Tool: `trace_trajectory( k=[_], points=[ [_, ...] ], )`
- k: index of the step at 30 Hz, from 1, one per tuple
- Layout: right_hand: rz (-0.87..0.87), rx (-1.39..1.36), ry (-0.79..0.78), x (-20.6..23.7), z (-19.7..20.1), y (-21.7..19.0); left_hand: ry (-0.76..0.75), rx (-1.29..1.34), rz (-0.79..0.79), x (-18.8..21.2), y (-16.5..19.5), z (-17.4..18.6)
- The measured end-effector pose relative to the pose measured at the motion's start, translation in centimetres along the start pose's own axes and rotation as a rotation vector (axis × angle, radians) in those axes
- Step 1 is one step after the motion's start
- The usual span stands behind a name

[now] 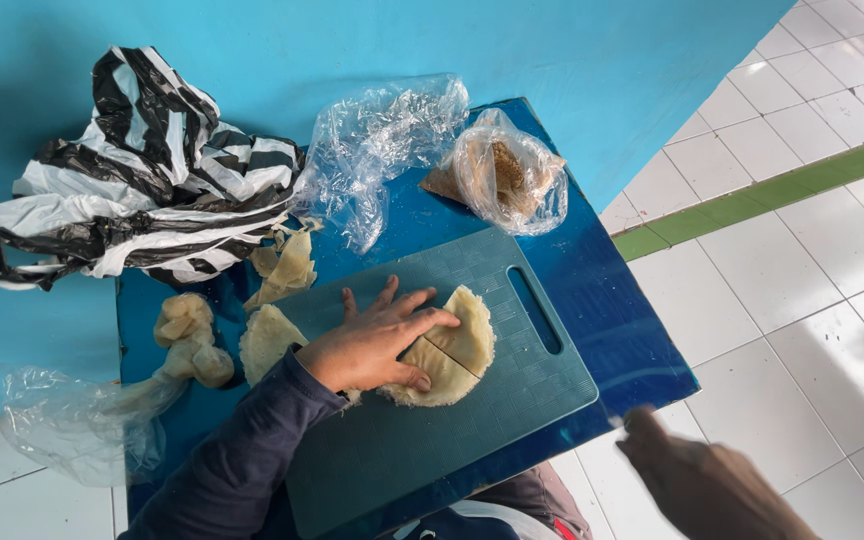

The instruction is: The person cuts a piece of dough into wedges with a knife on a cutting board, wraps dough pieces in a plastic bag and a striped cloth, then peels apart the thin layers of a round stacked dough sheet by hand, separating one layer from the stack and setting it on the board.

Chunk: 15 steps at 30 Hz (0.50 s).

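Pale tripe (pixel 452 345), cut across, lies mid-board (pixel 512 400) under the flat, open left hand (pixel 377 340); right hand (pixel 697 480), blurred, grip unclear, hovers off the board's right corner.

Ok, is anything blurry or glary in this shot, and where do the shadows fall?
Head view: the right hand at the lower right is smeared by motion blur, while the left hand pressing the cut pale sheet on the green cutting board is sharp. Soft daylight; glare sheens the white floor tiles, and a dim shadow darkens the turquoise wall's upper left.
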State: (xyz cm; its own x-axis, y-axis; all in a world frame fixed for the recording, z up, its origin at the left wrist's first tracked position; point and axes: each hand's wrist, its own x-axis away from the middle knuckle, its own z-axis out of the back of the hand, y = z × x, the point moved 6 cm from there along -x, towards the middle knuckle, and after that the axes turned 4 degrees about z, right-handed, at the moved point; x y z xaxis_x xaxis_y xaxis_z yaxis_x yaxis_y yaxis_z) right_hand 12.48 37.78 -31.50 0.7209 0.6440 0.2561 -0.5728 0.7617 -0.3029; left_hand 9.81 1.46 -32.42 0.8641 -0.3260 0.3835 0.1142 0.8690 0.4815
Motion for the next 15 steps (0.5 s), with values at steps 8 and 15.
trace_trajectory(
  k=[8,15],
  points=[
    [-0.141,0.330,0.567,-6.2,5.5,-1.4,0.089,0.020,0.046,1.6,0.2,1.1],
    [-0.206,0.493,0.465,-7.7,4.3,-2.7,0.481,-0.163,0.111,4.1,-0.3,0.5]
  ],
)
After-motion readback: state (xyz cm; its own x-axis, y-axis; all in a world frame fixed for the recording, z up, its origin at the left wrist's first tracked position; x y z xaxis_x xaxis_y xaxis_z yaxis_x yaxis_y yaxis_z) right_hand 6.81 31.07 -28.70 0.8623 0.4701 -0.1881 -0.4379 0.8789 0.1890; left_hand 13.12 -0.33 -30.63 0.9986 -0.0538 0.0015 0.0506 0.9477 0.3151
